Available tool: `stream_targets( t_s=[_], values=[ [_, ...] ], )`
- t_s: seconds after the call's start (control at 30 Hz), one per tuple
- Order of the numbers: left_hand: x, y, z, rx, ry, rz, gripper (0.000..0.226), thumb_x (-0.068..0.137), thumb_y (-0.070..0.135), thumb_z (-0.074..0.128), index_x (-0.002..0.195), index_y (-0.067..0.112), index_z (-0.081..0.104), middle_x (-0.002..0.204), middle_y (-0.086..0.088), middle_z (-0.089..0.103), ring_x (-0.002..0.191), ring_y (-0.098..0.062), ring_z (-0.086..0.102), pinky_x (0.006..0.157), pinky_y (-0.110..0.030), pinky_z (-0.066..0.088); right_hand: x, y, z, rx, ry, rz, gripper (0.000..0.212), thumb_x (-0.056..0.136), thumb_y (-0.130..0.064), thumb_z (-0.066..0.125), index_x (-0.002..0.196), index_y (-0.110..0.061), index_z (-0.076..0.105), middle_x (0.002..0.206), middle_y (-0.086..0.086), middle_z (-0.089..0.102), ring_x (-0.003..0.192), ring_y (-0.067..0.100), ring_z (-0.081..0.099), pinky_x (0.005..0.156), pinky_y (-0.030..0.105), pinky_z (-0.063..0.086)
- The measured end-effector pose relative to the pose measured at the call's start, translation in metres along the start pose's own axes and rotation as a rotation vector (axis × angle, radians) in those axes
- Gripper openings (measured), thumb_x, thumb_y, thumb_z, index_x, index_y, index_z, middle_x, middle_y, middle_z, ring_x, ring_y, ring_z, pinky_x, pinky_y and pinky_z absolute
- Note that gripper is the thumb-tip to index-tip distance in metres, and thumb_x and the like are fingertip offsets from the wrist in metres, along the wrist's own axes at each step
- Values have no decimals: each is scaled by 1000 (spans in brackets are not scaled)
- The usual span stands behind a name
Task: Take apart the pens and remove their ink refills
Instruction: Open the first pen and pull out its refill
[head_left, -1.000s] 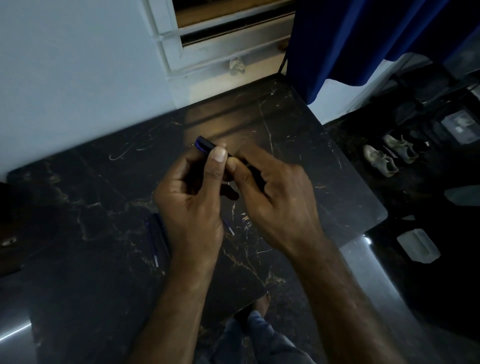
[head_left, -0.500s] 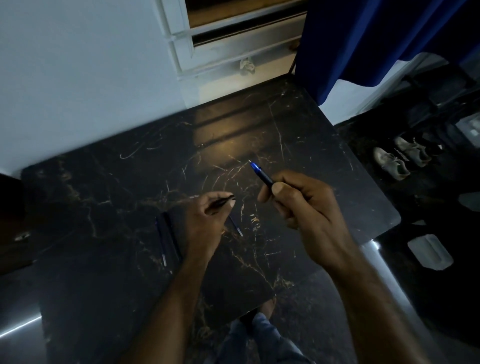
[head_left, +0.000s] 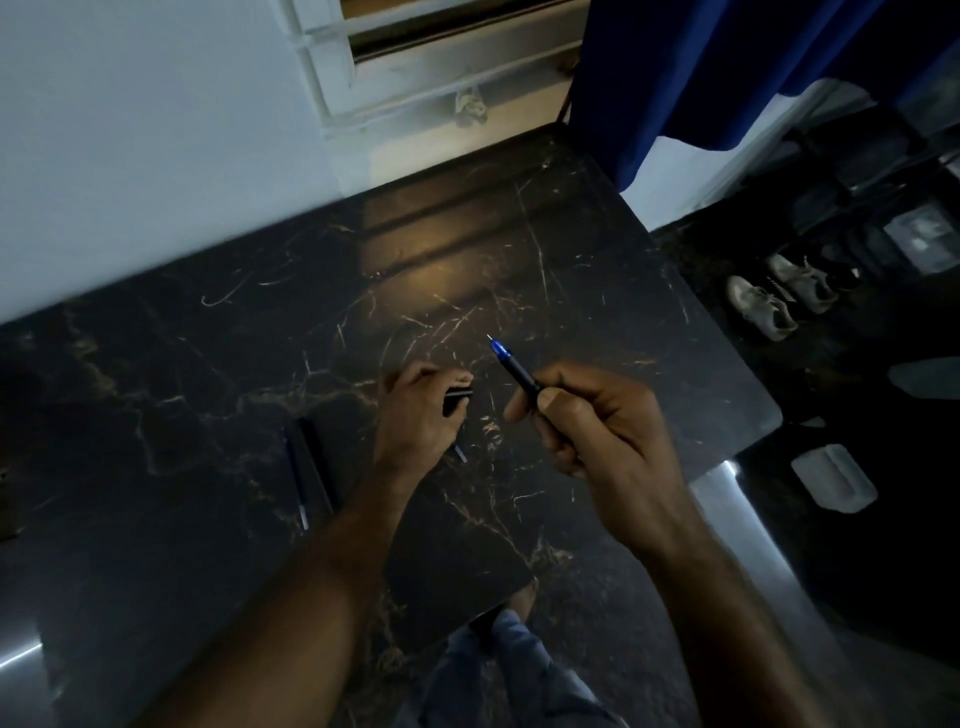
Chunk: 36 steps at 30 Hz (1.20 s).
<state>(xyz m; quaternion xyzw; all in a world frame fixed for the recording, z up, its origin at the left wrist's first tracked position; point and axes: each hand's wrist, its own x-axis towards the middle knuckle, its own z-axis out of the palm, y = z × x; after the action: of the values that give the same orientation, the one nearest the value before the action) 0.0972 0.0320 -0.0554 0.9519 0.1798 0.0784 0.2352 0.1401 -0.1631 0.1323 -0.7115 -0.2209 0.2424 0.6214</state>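
Gripping pen (head_left: 517, 373) in right hand (head_left: 597, 415), left hand (head_left: 421, 410) holding cap (head_left: 458, 396)

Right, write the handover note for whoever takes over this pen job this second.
Left hand: low over the black marble table, closed on a short dark pen cap.
Right hand: raised, gripping the uncapped pen, blue tip pointing up and away.
On the table: a thin refill and a dark barrel lying side by side left of the left wrist; another small piece shows just right of that hand.
Done: at least one pen looks apart; this one is uncapped.
Left: put the cap down, open the held pen, pull its refill.
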Motion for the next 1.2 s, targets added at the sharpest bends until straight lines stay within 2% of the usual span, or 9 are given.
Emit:
stream_targets(
  t_s=[0.1, 0.17, 0.23, 0.3, 0.47, 0.63, 0.8, 0.97, 1.2],
  values=[
    [1, 21, -28, -198, 68, -72, 30, 96, 25, 81, 125, 21, 75, 112, 8, 75, 106, -16, 68, 97, -42, 53, -3, -1, -7, 34, 1, 28, 37, 98, -36, 49, 91, -12, 76, 64, -5, 52, 54, 9, 44, 54, 33, 36],
    [6, 42, -65, -717, 99, -173, 25, 100, 24, 73, 124, 24, 76, 103, 15, 76, 90, -6, 70, 81, -28, 58, -3, -4, -14, 67, -17, 50, 32, 100, -33, 53, 92, -14, 77, 65, -2, 53, 54, 10, 46, 52, 31, 38],
    [11, 64, -111, -1249, -115, -37, 31, 103, 26, 66, 130, 15, 75, 103, 6, 76, 88, -11, 72, 76, -27, 59, -1, -7, -22, 142, -62, 84, 27, 105, -25, 54, 95, -12, 76, 67, 1, 55, 53, 10, 46, 49, 25, 38],
    [12, 87, -148, -1460, -340, 125, 36, 106, 27, 63, 135, 7, 72, 99, -1, 72, 87, -17, 70, 72, -31, 60, 2, -13, -29, 237, -115, 93, 27, 108, -21, 50, 98, -11, 74, 67, 4, 56, 49, 10, 43, 45, 21, 35],
    [27, 116, -179, -1241, -306, 214, 20, 107, 13, 63, 120, 6, 77, 76, 4, 66, 66, -10, 64, 51, -26, 54, 9, -27, -36, 285, -161, 56, 30, 104, -33, 55, 99, -8, 71, 66, 2, 53, 47, 5, 38, 45, 18, 34],
    [30, 123, -176, -1127, -63, 211, 13, 104, 4, 68, 109, 12, 78, 80, 0, 73, 55, -9, 62, 40, -23, 49, 12, -30, -34, -83, 31, -178, 22, 108, -25, 53, 103, -14, 71, 69, -9, 53, 56, -1, 49, 57, 10, 37],
    [17, 143, -158, -1185, 165, 60, 17, 105, 5, 69, 88, 6, 68, 71, 4, 72, 48, -6, 63, 38, -21, 48, 13, -37, -28, -521, 174, -316, 15, 110, -25, 56, 117, -23, 70, 88, -17, 62, 72, -2, 59, 65, 11, 43],
    [23, 138, -162, -1101, 60, 43, 31, 108, 18, 66, 82, 4, 59, 57, -10, 62, 41, -13, 57, 41, -24, 47, 10, -37, -29, -639, 223, -315, 27, 108, -24, 58, 122, -9, 76, 91, -22, 58, 73, -12, 54, 68, 6, 41],
    [24, 149, -159, -1057, 191, -5, 47, 107, 24, 67, 66, 13, 47, 51, -17, 43, 39, -31, 42, 45, -30, 41, 13, -31, -26, -634, 285, -342, 25, 105, -18, 67, 121, -3, 77, 101, -10, 67, 86, -12, 57, 74, 4, 45]
  ],
)
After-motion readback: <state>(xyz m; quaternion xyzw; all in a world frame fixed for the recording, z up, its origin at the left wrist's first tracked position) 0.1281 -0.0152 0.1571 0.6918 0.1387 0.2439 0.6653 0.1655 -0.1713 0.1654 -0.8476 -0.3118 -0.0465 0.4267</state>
